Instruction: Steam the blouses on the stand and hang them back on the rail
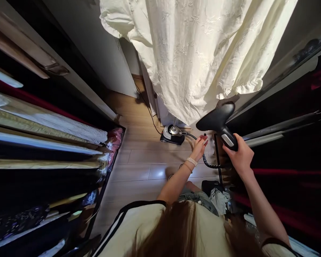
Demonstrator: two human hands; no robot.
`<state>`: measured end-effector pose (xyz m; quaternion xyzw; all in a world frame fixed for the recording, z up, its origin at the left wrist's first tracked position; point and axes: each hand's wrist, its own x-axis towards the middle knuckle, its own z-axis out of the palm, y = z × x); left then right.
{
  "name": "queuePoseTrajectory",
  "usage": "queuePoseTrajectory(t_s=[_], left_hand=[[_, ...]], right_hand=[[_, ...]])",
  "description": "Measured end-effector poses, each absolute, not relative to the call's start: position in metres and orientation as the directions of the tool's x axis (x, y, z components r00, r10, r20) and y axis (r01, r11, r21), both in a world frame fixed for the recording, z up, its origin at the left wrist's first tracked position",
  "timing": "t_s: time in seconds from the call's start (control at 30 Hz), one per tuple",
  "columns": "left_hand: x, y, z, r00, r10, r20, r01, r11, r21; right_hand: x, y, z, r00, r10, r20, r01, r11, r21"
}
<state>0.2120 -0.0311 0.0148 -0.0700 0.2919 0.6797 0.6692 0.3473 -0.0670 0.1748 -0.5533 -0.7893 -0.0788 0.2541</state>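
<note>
My right hand (240,155) is closed round the handle of a black garment steamer head (217,119), held just below the ruffled hem of a hanging cream embroidered garment (200,50). A coiled black hose (207,162) runs from the head to the steamer base (172,135) on the wooden floor. My left hand (200,147), with a watch and bracelet at the wrist, reaches forward under the garment's hem with fingers extended and holds nothing.
Racks of hanging clothes (42,142) fill the left side and dark racks (289,142) line the right. A white door or wall panel (101,46) stands behind. A pile of clothes (219,200) lies on the floor near a black stand pole (218,160).
</note>
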Motion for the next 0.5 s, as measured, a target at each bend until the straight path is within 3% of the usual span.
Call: queuePoseTrajectory(t_s=[0.1, 0.27, 0.37, 0.5], left_hand=[[0.222, -0.046, 0.022, -0.027, 0.851, -0.524, -0.963, 0.119, 0.243], [0.235, -0.062, 0.035, 0.032, 0.851, -0.524, -0.971, 0.151, 0.187], [0.241, -0.062, 0.04, 0.043, 0.843, -0.536, -0.974, 0.155, 0.165], [0.251, -0.054, 0.042, 0.05, 0.832, -0.553, -0.98, 0.147, 0.132]], right_hand=[[0.331, -0.068, 0.2, -0.409, 0.832, 0.375, 0.908, 0.411, 0.079], [0.317, -0.071, 0.228, -0.5, 0.831, 0.244, 0.837, 0.391, 0.382], [0.312, -0.076, 0.241, -0.508, 0.846, 0.164, 0.784, 0.375, 0.494], [0.309, -0.078, 0.254, -0.467, 0.878, 0.106, 0.759, 0.336, 0.557]])
